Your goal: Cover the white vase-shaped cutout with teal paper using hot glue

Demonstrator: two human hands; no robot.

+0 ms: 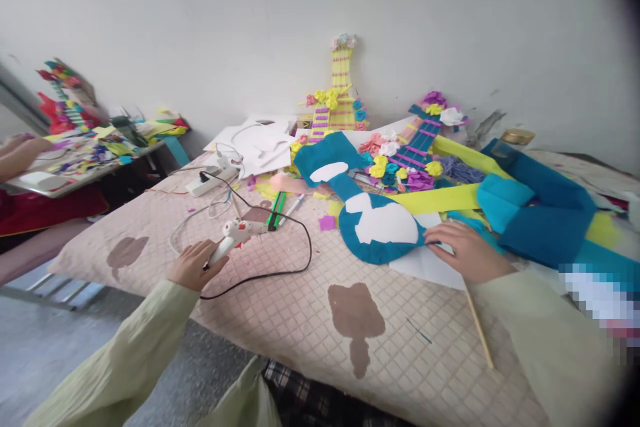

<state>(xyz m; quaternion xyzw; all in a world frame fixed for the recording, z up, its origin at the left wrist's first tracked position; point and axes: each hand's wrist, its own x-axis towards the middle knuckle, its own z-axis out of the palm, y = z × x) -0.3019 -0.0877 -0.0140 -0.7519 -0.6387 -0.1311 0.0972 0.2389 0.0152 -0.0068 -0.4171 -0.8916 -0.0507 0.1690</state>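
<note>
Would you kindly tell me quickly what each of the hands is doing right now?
Left hand: closed around the handle of the white glue gun.
Right hand: open, lying flat on the edge of the blue guitar cutout.

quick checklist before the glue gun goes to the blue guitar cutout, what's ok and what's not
1. Glue gun gripped: ok, left hand holds its handle.
2. Blue guitar cutout held flat: ok, right hand presses its lower edge.
3. Black cord clear of the cutout: ok, it loops on the quilted cover left of it.
4. Gun plugged in: cannot tell, the cord runs toward the power strip.
5. Nozzle hot, glue loaded: cannot tell.
6. Path from gun to cutout: not ok, green pens and scraps lie between.
</note>
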